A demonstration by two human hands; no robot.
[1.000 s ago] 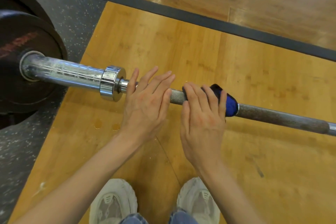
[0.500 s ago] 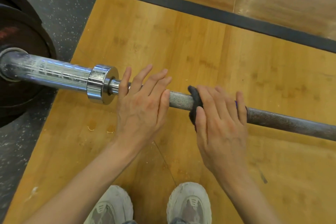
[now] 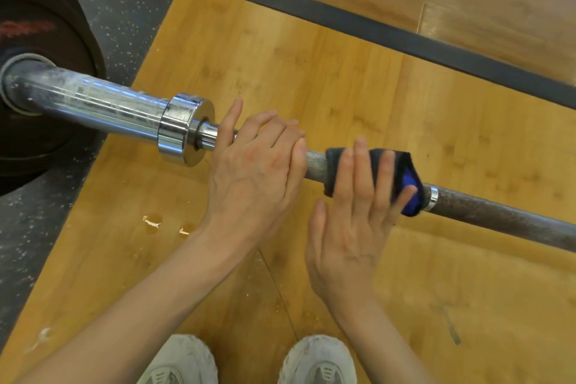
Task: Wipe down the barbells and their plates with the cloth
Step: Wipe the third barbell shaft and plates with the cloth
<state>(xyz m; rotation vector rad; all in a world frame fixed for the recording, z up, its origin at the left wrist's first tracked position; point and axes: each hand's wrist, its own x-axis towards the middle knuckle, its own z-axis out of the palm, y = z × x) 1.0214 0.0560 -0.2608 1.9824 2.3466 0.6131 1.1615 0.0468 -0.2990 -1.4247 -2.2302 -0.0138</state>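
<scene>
a wooden lifting platform fills most of the frame, edged by speckled black rubber flooring at the upper left and a dark strip running diagonally across the top. a black weight plate sits at the far left edge, loaded on the chrome sleeve of a barbell that crosses the frame from left to lower right. the left hand rests on the bar just right of the chrome collar, fingers straight and lying over the shaft. the right hand, fingers extended, presses a dark blue cloth against the knurled shaft at centre right, the cloth wrapped around the bar. two pale grey sneakers show at the bottom edge, between the forearms.
</scene>
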